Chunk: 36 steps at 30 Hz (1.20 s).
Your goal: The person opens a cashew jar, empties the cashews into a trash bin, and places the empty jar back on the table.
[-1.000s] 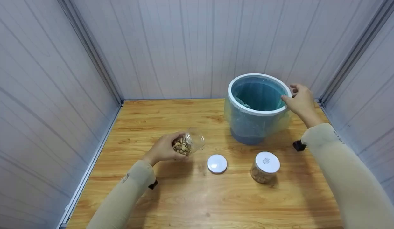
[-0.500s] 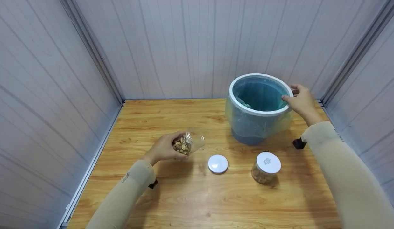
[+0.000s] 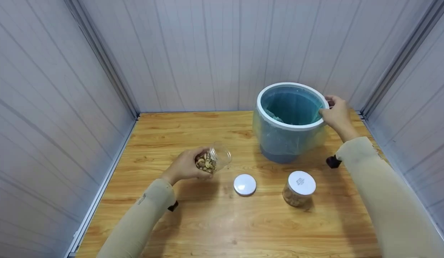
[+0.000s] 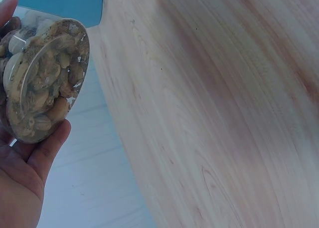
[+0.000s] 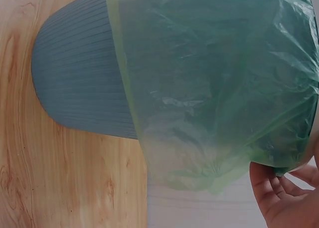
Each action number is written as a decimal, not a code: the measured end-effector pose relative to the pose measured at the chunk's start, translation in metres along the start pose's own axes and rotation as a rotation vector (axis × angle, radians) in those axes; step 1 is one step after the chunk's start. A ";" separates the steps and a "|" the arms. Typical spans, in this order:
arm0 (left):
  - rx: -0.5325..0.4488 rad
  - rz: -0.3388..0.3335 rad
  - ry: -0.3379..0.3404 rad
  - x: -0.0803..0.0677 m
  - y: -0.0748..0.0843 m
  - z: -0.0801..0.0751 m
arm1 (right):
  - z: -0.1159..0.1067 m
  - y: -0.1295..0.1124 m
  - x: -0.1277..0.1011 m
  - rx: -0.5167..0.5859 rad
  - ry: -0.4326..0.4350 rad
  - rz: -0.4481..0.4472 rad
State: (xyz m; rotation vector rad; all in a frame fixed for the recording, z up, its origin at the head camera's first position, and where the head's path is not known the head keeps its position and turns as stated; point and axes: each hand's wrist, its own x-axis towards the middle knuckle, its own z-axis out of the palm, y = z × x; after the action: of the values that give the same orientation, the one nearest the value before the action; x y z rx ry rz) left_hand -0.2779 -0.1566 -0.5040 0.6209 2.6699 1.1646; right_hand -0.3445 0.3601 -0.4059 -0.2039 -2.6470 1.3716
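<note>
Nut jar point(image 3: 207, 162) in left hand point(image 3: 185, 165)

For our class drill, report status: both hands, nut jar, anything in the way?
Left hand grips tilted, open nut jar. Right hand grips bin by rim. White lid, capped jar on table; neither between nut jar and bin.

Lid print point(image 3: 301, 181) too small to read, sleeves point(image 3: 136, 218) cut off below, nut jar point(image 4: 47, 83) cropped in left wrist view
</note>
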 end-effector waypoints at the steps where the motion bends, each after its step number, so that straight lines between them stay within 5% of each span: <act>1: 0.005 0.003 0.002 0.001 0.000 0.000 | 0.000 0.001 0.000 0.003 0.005 -0.001; 20: -0.007 0.039 -0.001 0.012 0.013 -0.001 | 0.005 0.001 0.000 0.018 -0.003 0.005; 36: 0.028 0.088 0.038 0.032 0.030 -0.016 | 0.006 0.001 0.003 0.005 0.009 -0.002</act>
State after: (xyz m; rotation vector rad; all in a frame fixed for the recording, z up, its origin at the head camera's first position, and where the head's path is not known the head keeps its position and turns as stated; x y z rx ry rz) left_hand -0.3026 -0.1354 -0.4708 0.7351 2.7199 1.1742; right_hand -0.3487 0.3568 -0.4102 -0.2063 -2.6350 1.3737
